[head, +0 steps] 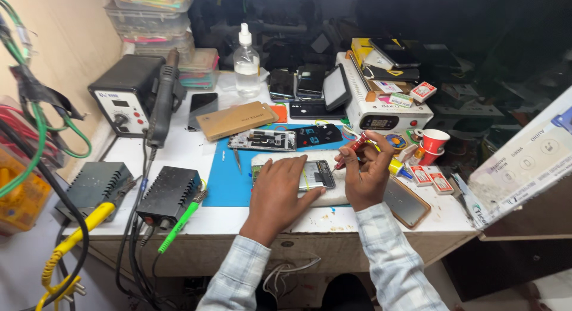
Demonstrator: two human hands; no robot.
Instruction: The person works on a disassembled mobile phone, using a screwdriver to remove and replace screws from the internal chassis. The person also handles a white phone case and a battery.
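Observation:
An opened phone [316, 174] lies on a white pad [333, 195] at the front of the blue mat [223, 183]. My left hand [279, 192] rests flat on the phone's left part and holds it down. My right hand [364, 174] grips a small red screwdriver [351, 150], its tip pointing down at the phone's right end. A second dismantled phone [263, 140] and a black back cover [316, 134] lie farther back on the mat. Tweezers [237, 160] lie on the mat to the left.
A hot-air station [126, 99] with its handle, two black power units [168, 195] and cables fill the left side. A clear bottle [246, 64], several phones, a white machine [381, 108], a red cup [434, 141] and small boxes crowd the back and right.

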